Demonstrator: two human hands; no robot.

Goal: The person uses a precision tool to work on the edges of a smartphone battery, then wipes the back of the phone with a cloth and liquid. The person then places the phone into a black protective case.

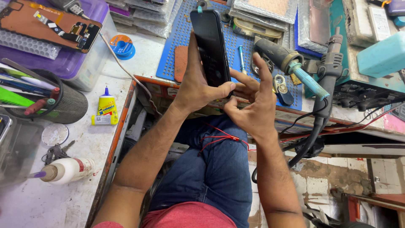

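**Dark phone held edge-on above a crowded repair bench**

Above the lap, at centre frame: dark smartphone (210,46) upright, gripped low by the left hand (195,86), thumb pressed across its lower edge, fingers wrapped behind. At 4 o'clock from the phone, right hand (253,105) with fingers (242,80) spread and curled, fingertips touching the phone's lower right edge, holding nothing else. Below, blue jeans (215,169) with a red wire (219,139) draped over the knee.

Behind the phone at 12 o'clock, blue perforated mat (240,42) on the bench. At 3 o'clock, soldering iron (287,61) and black hot-air handle (331,63) beside a teal station (367,84). At 9 o'clock, white worktop (76,147) with a yellow glue bottle (107,105), mesh pen cup (63,101), white bottle (69,169), keys (52,154). At 10 o'clock, purple box (80,63) carrying an opened phone panel (50,23); blue solder spool (122,45) nearby. At 5 o'clock, worn tiled floor (333,185).
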